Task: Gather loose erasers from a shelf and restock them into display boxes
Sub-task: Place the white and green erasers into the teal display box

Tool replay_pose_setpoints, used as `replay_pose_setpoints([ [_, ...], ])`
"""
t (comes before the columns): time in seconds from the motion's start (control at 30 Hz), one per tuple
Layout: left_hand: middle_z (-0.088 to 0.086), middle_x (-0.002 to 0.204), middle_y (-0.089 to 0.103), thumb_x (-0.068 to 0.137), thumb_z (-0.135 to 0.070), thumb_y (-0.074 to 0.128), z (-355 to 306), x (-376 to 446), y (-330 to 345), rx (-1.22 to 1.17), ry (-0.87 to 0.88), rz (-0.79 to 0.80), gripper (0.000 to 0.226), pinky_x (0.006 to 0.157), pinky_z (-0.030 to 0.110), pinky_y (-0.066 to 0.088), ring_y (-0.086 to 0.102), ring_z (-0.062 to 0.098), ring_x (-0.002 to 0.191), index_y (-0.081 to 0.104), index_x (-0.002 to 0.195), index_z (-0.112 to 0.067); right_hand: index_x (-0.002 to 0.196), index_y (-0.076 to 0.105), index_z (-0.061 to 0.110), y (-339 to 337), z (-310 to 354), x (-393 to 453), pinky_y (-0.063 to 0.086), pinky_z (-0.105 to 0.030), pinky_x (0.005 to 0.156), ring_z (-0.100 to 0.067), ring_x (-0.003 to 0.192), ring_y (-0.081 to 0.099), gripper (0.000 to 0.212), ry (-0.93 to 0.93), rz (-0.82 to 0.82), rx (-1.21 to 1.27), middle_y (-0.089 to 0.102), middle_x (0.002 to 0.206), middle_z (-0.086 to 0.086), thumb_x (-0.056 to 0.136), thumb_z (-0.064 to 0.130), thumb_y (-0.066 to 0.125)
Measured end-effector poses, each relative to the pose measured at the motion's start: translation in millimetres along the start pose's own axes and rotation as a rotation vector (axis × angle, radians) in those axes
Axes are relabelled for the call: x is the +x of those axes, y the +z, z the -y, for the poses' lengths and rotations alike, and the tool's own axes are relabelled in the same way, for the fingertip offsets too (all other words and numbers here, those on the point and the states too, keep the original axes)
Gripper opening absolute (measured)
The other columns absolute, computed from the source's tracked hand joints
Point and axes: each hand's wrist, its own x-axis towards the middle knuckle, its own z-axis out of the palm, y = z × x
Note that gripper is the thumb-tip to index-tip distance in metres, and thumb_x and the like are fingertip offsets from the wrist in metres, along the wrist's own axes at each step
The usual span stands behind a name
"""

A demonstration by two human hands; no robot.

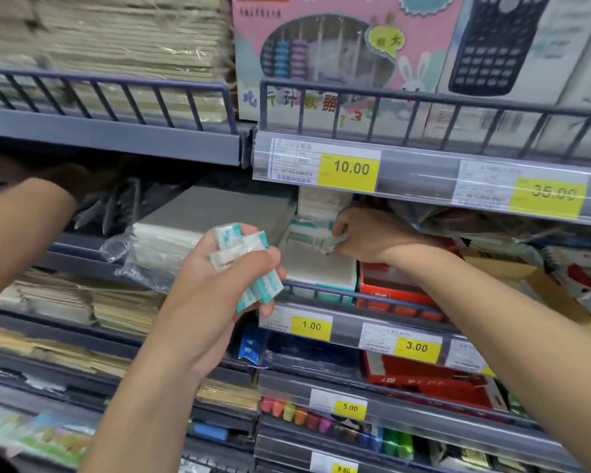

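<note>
Several stocked shelves (423, 186), yellow price tags (351, 169)

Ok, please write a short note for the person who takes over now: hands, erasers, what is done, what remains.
Left hand: holds a bunch of teal-and-white erasers in front of the shelf.
Right hand: on the shelf, fingers pinching one loose eraser above the white display box.
Done: several erasers gathered.
Left: collect any remaining loose ones, then put all into the display boxes. How full the box is cannot be seen.
</note>
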Motion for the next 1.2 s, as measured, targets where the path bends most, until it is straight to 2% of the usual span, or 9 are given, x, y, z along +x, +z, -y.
replay_pose_setpoints([
  [0.33,0.016,0.087,0.069,0.075,-0.013,0.082,1,1,-1,-0.001,-0.016,0.001,0.024,0.046,0.027,0.048,0.071,0.018,0.073,0.073,0.094,-0.025,0.098,0.072,0.015,6,1,7,0.058,-0.041,0.087,-0.03,0.091,0.068,0.018,0.045,-0.014,-0.028,0.072,0.101,-0.006,0.081,0.011,0.068],
  [0.47,0.016,0.084,0.071,0.075,-0.013,0.082,1,0,-3,0.0,-0.016,0.014,0.024,0.046,0.026,0.049,0.07,0.017,0.071,0.072,0.094,-0.024,0.086,0.071,0.017,7,0,12,0.06,-0.037,0.078,-0.026,0.078,0.067,0.01,0.027,-0.044,-0.075,0.071,0.089,-0.001,0.076,0.02,0.073],
  [0.7,0.017,0.084,0.071,0.076,-0.014,0.081,2,-3,-1,0.023,-0.016,0.019,0.033,0.046,0.025,0.05,0.067,0.015,0.063,0.065,0.105,-0.017,0.082,0.069,0.014,6,0,16,0.059,-0.035,0.073,-0.025,0.074,0.066,0.017,-0.022,-0.021,-0.105,0.071,0.082,-0.001,0.076,0.027,0.077],
  [0.8,0.018,0.085,0.071,0.076,-0.014,0.081,3,-4,1,0.021,-0.012,0.018,0.032,0.047,0.026,0.051,0.068,0.016,0.065,0.066,0.104,-0.017,0.087,0.074,0.015,-2,-4,8,0.057,-0.035,0.08,-0.024,0.085,0.068,0.018,-0.06,0.026,-0.01,0.074,0.089,0.0,0.082,0.032,0.073],
  [0.87,0.018,0.086,0.072,0.076,-0.015,0.082,3,-5,1,0.023,-0.008,0.015,0.029,0.049,0.027,0.052,0.068,0.018,0.067,0.068,0.101,-0.02,0.095,0.076,0.02,-9,-3,-5,0.052,-0.027,0.082,-0.017,0.091,0.066,0.018,-0.098,0.013,0.093,0.073,0.095,0.008,0.087,0.035,0.071],
  [1.0,0.017,0.085,0.073,0.075,-0.018,0.085,5,-5,3,0.012,0.012,0.007,0.031,0.053,0.028,0.056,0.07,0.023,0.068,0.068,0.102,-0.019,0.101,0.076,0.032,-15,12,-53,0.045,-0.01,0.072,0.004,0.084,0.064,0.012,-0.254,-0.027,0.631,0.073,0.091,0.017,0.089,0.036,0.073],
  [1.1,0.014,0.09,0.075,0.073,-0.022,0.087,6,-6,8,0.0,0.024,-0.008,0.045,0.057,0.031,0.06,0.076,0.025,0.084,0.064,0.111,-0.012,0.111,0.073,0.029,-16,28,-89,0.057,-0.026,0.084,-0.014,0.092,0.071,0.021,-0.398,0.014,0.965,0.075,0.101,0.007,0.09,0.029,0.074],
  [1.17,0.016,0.096,0.076,0.069,-0.029,0.089,7,-7,11,-0.011,0.028,-0.007,0.053,0.061,0.032,0.061,0.077,0.026,0.088,0.063,0.112,-0.012,0.114,0.07,0.029,-12,38,-101,0.057,-0.036,0.082,-0.018,0.09,0.069,0.028,-0.434,-0.025,0.968,0.071,0.102,0.006,0.088,0.028,0.077],
  [1.2,0.015,0.095,0.077,0.066,-0.033,0.09,7,-7,12,-0.01,0.033,-0.016,0.056,0.062,0.031,0.061,0.077,0.025,0.087,0.064,0.112,-0.012,0.114,0.069,0.032,-8,42,-104,0.055,-0.032,0.078,-0.016,0.088,0.066,0.029,-0.429,-0.083,0.916,0.067,0.099,0.01,0.086,0.031,0.078],
])
